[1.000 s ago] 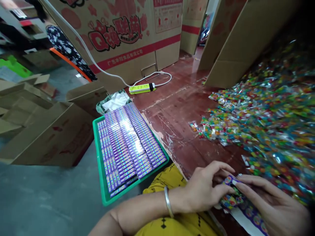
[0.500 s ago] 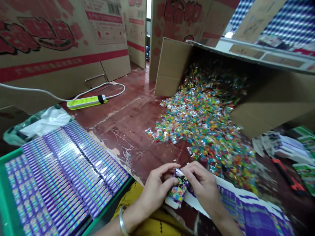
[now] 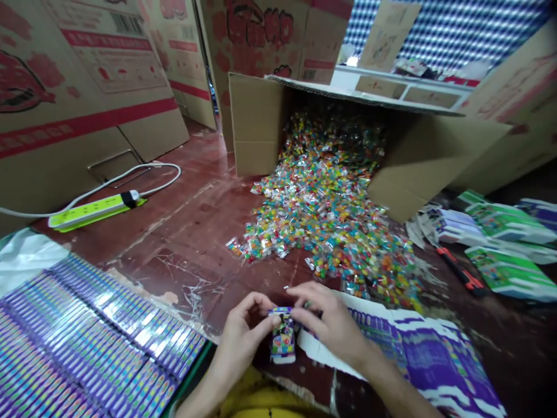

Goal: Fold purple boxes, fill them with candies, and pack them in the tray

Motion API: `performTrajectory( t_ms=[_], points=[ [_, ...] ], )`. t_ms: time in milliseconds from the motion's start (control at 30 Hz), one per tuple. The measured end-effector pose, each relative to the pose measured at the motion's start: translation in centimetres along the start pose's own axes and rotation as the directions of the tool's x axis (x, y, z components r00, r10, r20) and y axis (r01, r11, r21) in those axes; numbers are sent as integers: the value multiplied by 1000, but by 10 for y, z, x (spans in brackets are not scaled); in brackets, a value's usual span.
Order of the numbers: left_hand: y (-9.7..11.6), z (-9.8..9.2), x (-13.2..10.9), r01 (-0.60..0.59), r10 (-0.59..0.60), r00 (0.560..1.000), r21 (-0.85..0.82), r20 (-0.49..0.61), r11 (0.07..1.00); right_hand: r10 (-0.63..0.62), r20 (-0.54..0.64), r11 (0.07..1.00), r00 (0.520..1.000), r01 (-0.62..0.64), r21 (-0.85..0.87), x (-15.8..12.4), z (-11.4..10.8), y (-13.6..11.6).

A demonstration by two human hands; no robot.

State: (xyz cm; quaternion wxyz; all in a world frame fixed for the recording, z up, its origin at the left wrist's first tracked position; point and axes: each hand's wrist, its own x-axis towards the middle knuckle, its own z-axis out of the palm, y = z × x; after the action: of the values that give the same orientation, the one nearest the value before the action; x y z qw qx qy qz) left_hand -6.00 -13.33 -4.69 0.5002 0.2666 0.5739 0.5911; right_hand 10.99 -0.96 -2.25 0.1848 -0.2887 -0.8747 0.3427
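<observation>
A small purple printed carton [image 3: 282, 339] stands low in front of me, with a white flap at its lower end. My left hand [image 3: 243, 331] is closed on its left side, the thumb across the upper front. My right hand [image 3: 326, 319] is at the carton's upper right corner, its fingers bent in. A bit of green shows between those fingers, too small to name. Right of the hands lies a row of flattened purple cartons [image 3: 435, 360]. Beyond the hands spreads a heap of small clear packets of coloured candies [image 3: 322, 197].
A big cardboard box [image 3: 256, 125] lies on its side, candy packets spilling from it. At left, rows of filled purple cartons [image 3: 108, 325] are packed together. A yellow-green power strip [image 3: 93, 210] with a white cord, an orange-black tool [image 3: 459, 270] and green cartons [image 3: 509, 270] lie on the floor.
My view has swung to the right. The carton has turned more upright in my left hand, and my right hand's fingers have lifted and spread a little at its top.
</observation>
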Motion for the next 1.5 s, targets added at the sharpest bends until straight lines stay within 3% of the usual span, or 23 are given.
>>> performTrajectory(
  t_ms=[67, 133, 267, 400, 467, 633, 733, 900, 1100, 1167, 1200, 1233, 1300, 1367, 1500],
  points=[
    [5, -11, 2, 9, -5, 997, 59, -80, 998, 63, -105, 977, 993, -83, -196, 10, -15, 20],
    [10, -21, 3, 36, -29, 985, 35, -169, 999, 76, -124, 956, 989, -108, -274, 19, -29, 42],
    [22, -29, 2, 136, -171, 954, -153, -248, 979, -5, 84, 932, 996, 35, -360, 32, -45, 69],
    [27, -23, -1, 225, -276, 953, -316, -125, 921, -50, 219, 896, 974, 140, -420, 39, -47, 72],
    [25, -17, 0, 248, -277, 959, -314, -54, 917, -62, 252, 880, 966, 172, -442, 43, -47, 72],
    [14, -1, 5, 89, -85, 996, -149, 30, 985, -93, 318, 862, 943, 236, -449, 45, -46, 75],
    [14, 3, 7, 65, -54, 994, -107, 98, 992, -102, 313, 867, 944, 239, -438, 47, -46, 76],
    [17, 1, 10, -105, 91, 992, 166, 88, 981, -139, 227, 907, 964, 216, -361, 55, -52, 71],
    [10, 8, 12, -233, 230, 972, 377, 55, 896, -45, -131, 981, 990, 19, -191, 51, -53, 41],
    [7, 13, 12, -262, 256, 964, 416, 71, 871, 26, -225, 999, 974, -31, -21, 47, -45, 23],
    [6, 16, 12, -277, 269, 960, 434, 82, 857, 87, -261, 988, 961, -50, 148, 45, -40, 13],
    [5, 18, 11, -292, 283, 955, 447, 89, 845, 137, -275, 954, 952, -52, 295, 44, -35, 4],
    [5, 21, 10, -312, 304, 948, 456, 91, 834, 181, -267, 901, 947, -51, 431, 43, -29, -11],
    [5, 23, 8, -318, 317, 945, 448, 78, 836, 130, -273, 940, 953, -31, 339, 42, -27, -20],
    [7, 24, 5, -310, 319, 946, 443, 58, 841, -106, -297, 994, 949, 113, 6, 41, -35, -23]
  ],
)
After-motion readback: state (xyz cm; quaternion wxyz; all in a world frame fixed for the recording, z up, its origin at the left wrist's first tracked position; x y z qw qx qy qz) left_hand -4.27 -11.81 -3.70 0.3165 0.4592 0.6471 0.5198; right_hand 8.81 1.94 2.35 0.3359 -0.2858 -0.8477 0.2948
